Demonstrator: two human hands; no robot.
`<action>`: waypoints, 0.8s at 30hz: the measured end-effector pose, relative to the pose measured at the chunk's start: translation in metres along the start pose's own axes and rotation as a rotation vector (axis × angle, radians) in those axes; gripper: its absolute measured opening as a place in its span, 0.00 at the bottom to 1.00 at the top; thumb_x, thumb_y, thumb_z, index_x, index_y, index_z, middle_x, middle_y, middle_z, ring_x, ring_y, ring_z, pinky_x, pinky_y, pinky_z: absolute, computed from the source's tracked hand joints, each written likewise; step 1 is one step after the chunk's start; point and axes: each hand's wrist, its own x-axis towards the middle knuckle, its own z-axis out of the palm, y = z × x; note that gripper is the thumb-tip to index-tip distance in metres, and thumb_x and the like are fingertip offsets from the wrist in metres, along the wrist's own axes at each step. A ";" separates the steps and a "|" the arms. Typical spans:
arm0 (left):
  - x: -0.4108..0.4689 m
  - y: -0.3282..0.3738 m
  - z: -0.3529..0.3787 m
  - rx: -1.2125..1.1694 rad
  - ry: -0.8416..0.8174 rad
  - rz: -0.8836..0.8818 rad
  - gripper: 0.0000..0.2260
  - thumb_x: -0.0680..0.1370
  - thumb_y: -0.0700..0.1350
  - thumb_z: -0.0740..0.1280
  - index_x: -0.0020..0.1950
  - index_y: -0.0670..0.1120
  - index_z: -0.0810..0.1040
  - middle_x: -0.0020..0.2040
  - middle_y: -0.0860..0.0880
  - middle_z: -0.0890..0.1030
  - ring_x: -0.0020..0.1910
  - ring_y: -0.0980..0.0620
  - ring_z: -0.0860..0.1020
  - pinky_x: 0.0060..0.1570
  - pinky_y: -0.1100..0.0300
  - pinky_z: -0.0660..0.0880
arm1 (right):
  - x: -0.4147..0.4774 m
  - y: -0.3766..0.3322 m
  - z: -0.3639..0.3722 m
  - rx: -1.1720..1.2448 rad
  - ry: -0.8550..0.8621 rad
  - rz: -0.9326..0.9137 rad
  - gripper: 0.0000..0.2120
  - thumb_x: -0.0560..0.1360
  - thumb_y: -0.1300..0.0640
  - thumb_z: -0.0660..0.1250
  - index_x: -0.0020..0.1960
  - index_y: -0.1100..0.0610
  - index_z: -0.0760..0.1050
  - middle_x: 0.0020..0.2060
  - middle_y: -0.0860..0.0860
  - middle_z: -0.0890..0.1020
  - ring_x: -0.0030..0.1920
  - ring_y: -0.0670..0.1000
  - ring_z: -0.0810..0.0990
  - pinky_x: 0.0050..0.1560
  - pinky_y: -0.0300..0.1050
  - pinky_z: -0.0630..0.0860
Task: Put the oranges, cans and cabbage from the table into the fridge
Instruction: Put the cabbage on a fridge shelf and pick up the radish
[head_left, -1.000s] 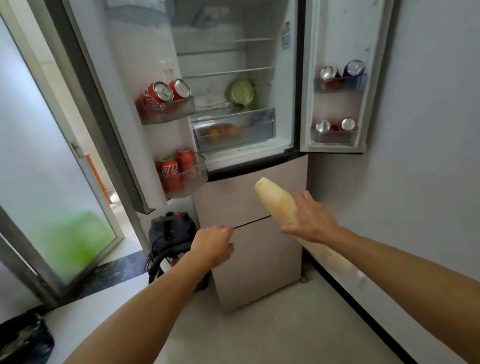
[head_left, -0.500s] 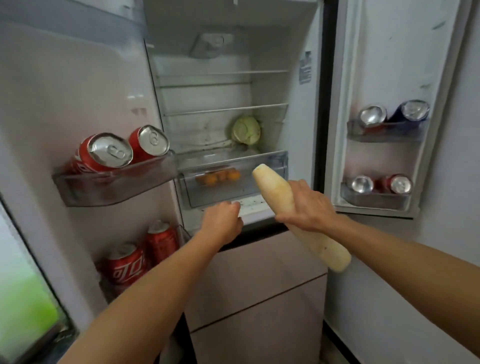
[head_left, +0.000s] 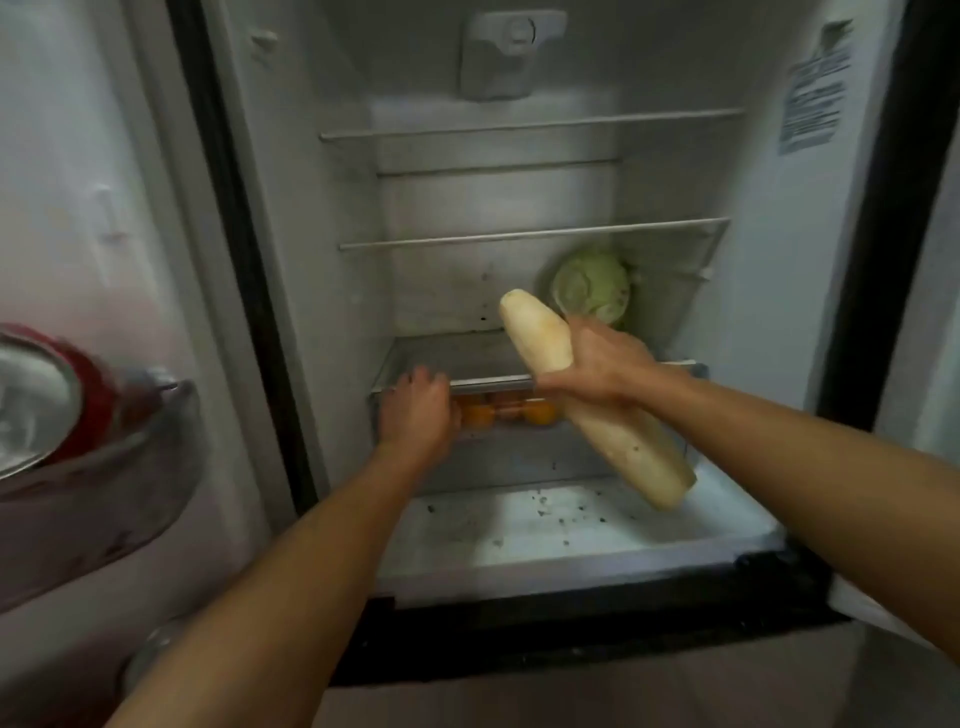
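Observation:
I stand close to the open fridge. My right hand (head_left: 602, 364) grips a long white radish (head_left: 623, 447) around its middle, tilted, its top end pointing up and left in front of the lower shelf. My left hand (head_left: 415, 410) rests on the front rim of the clear drawer (head_left: 498, 452), fingers curled over its left end. Several oranges (head_left: 483, 414) show through the drawer's front. A green cabbage (head_left: 592, 288) sits at the back right of the shelf above the drawer. A red can (head_left: 47, 395) lies in the left door's bin (head_left: 119, 493), blurred.
Two wire shelves (head_left: 530, 236) above the cabbage hold nothing. The fridge floor (head_left: 571, 525) below the drawer is white with dark specks. A second can top (head_left: 150, 654) shows low on the left door. The right door edge (head_left: 935, 208) frames the right side.
I have moved in close to the fridge. My left hand rose onto the drawer's rim, and my right hand carried the radish up and forward, in front of the cabbage shelf.

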 end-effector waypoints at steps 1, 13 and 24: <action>0.010 -0.002 0.009 0.020 -0.004 -0.015 0.14 0.78 0.51 0.61 0.57 0.43 0.75 0.58 0.41 0.75 0.56 0.39 0.75 0.51 0.50 0.72 | 0.022 0.004 0.005 0.013 -0.019 -0.024 0.41 0.63 0.33 0.70 0.67 0.55 0.64 0.60 0.57 0.75 0.55 0.60 0.76 0.47 0.50 0.72; 0.044 -0.032 0.079 -0.118 0.231 -0.092 0.20 0.79 0.55 0.55 0.46 0.42 0.79 0.45 0.40 0.78 0.45 0.39 0.76 0.46 0.49 0.73 | 0.226 -0.042 0.066 0.440 -0.341 -0.071 0.35 0.68 0.40 0.72 0.68 0.56 0.70 0.59 0.55 0.77 0.51 0.55 0.79 0.50 0.46 0.76; 0.040 -0.042 0.109 -0.080 0.359 -0.039 0.23 0.83 0.55 0.49 0.60 0.42 0.77 0.57 0.40 0.77 0.55 0.40 0.74 0.58 0.47 0.68 | 0.307 -0.103 0.132 0.615 -0.424 -0.047 0.25 0.66 0.41 0.74 0.54 0.56 0.76 0.48 0.56 0.79 0.38 0.53 0.78 0.36 0.43 0.71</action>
